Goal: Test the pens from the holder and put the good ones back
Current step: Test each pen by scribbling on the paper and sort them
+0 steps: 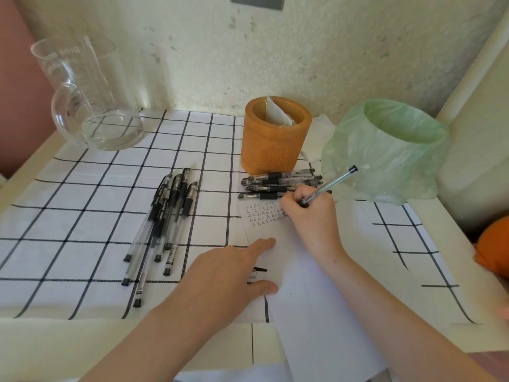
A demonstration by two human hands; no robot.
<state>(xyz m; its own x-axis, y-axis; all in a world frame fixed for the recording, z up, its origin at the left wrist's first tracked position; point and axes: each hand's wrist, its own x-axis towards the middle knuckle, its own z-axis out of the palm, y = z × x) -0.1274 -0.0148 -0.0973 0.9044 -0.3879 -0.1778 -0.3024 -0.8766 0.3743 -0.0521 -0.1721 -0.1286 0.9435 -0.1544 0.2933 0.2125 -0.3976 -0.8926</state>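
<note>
My right hand (309,213) grips a clear pen (333,183) with its tip on a white sheet of paper (311,285), beside rows of small written marks (263,215). My left hand (228,277) presses flat on the sheet's left edge and holds a pen cap (257,271) between its fingers. The orange-brown wooden holder (274,139) stands behind the paper with only a folded white paper inside. One pile of black-grip pens (278,183) lies just in front of the holder. Another group of several pens (162,224) lies to the left on the cloth.
A small bin lined with a green plastic bag (385,150) stands at the right of the holder. A glass jug (88,97) sits at the back left. A white cloth with black grid lines (82,205) covers the table. Something orange (493,249) pokes in at the right edge.
</note>
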